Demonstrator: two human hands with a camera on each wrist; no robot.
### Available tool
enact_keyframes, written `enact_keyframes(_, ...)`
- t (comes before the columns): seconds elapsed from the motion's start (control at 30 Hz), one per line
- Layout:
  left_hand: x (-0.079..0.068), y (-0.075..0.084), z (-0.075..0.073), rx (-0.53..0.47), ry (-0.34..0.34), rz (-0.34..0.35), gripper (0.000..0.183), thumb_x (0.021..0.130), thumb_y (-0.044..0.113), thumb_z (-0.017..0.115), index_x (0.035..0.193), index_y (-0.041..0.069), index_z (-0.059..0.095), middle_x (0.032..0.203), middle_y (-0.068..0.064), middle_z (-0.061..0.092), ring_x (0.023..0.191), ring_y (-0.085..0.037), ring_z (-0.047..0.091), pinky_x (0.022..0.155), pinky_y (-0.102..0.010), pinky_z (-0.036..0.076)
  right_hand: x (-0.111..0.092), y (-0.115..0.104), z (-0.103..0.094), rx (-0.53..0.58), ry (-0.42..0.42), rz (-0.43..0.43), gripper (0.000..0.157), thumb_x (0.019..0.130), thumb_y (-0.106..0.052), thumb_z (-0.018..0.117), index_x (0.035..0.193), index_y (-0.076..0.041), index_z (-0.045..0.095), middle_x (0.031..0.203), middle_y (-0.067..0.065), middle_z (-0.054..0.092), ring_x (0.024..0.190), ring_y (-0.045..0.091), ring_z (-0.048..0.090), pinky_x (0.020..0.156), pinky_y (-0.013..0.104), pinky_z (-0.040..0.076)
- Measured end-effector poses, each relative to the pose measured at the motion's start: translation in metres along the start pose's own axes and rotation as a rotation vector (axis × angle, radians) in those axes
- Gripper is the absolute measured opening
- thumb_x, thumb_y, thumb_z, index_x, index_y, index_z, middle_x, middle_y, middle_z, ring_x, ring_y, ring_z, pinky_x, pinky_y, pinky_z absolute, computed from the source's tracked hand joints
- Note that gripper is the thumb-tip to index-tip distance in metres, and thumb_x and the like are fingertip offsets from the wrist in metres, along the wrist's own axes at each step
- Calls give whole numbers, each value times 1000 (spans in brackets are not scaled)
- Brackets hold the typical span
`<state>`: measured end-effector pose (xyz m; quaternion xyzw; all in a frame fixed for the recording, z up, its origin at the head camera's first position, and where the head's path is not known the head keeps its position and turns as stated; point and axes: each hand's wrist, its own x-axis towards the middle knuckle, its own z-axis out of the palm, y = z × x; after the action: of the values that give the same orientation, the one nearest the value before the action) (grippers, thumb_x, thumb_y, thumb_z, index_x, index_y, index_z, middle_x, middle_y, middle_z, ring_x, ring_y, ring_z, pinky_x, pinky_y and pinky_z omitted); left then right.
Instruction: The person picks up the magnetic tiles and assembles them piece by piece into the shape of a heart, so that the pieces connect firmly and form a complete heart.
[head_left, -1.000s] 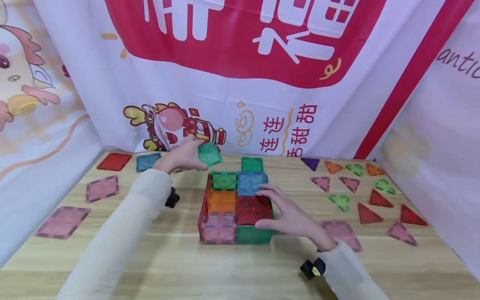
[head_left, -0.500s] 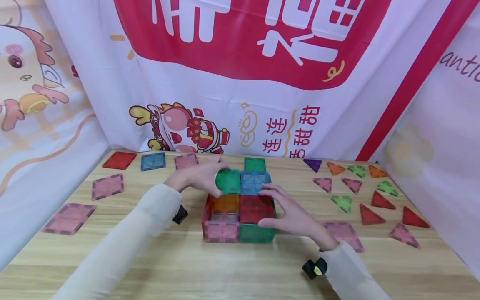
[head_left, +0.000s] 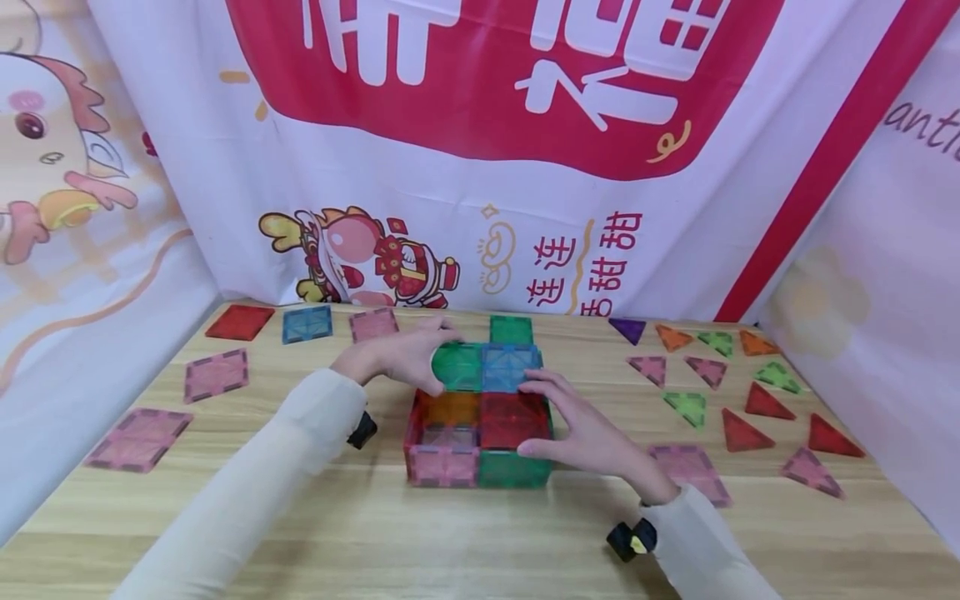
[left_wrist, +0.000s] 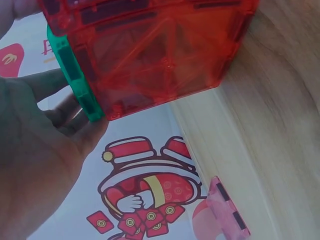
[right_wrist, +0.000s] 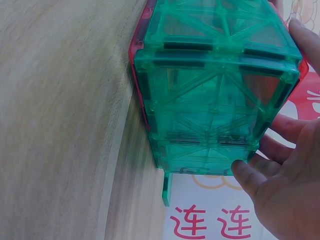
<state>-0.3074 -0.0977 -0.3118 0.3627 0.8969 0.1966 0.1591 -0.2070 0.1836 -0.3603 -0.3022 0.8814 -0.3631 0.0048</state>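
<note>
We record the left hand (head_left: pixel 408 357) pinching the green tile (head_left: pixel 459 367) at the tile box (head_left: pixel 514 469) far left, the right hand (head_left: pixel 581 437), fingers relaxed, along its right side.

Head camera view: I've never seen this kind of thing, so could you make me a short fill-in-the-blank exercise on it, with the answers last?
The tile held in the left hand is coloured ____.
The neighbouring tile just right of it is coloured ____.
The purple piece on the table is shaped like a ____.
The near wall of the box is green on the right and ____ on the left.

Missing words: green; blue; triangle; pink.
</note>
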Motion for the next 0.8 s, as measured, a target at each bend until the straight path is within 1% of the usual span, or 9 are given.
enact_keyframes(0.1,-1,0,1,3,-11,-13,79,76,26,73,144,9,37,149,-18,29,127,-32,35,105,-53,36,-1,-2,0,-18,-10,-6,69,80,-35,76,138,-12,45,152,11,30,138,37,31,103,61,35)
enact_keyframes(0.17,-2,0,1,-1,-11,-27,80,76,28,74,145,10,36,151,-18,28,128,-33,35,106,-54,35,-2,-3,0,-31,-24,-5,72,78,-37,77,139,-15,44,153,11,28,139,37,30,102,62,35)
enact_keyframes(0.23,-3,0,2,-8,-7,-38,80,76,28,75,145,10,37,150,-16,30,128,-32,36,106,-54,36,-3,-4,0,-38,-38,-7,75,77,-38,78,139,-17,44,154,11,27,140,38,29,102,62,35)
enact_keyframes(0.37,-4,-2,4,-4,18,-24,80,75,29,75,144,10,40,145,-15,37,122,-30,40,104,-51,38,-4,-5,-1,-47,-42,-14,75,76,-38,78,139,-18,43,154,11,27,139,38,28,102,63,35)
enact_keyframes(0.47,-4,-4,5,3,33,-16,80,75,32,74,144,11,39,145,-15,37,123,-30,39,104,-51,38,-4,-4,-1,-49,-39,-15,74,76,-38,78,139,-19,44,154,10,27,140,37,28,102,63,35)
enact_keyframes(0.53,-6,-7,6,-23,40,-31,82,76,35,73,146,12,36,147,-14,36,126,-30,38,105,-52,37,-4,-4,-1,-59,-39,-23,74,77,-39,78,139,-19,43,154,10,27,140,37,29,102,62,35)
enact_keyframes(0.6,-11,-12,6,-61,61,-48,83,78,39,72,147,14,33,149,-13,35,130,-29,36,107,-53,34,-3,-4,-1,-59,-39,-26,75,77,-40,78,139,-18,43,154,10,27,140,37,29,102,62,35)
enact_keyframes(0.67,-19,-20,4,-93,102,-77,84,80,43,71,148,15,31,149,-11,37,133,-29,36,108,-53,34,-3,-5,-1,-63,-39,-31,75,77,-39,78,139,-17,43,154,10,27,139,37,29,102,61,36)
enact_keyframes(0.8,-43,-44,-1,-129,200,-147,79,84,46,67,148,14,32,149,-13,38,135,-34,37,106,-56,34,-3,-5,-2,-58,-41,-23,75,77,-39,78,139,-17,43,154,11,27,139,37,29,102,61,36)
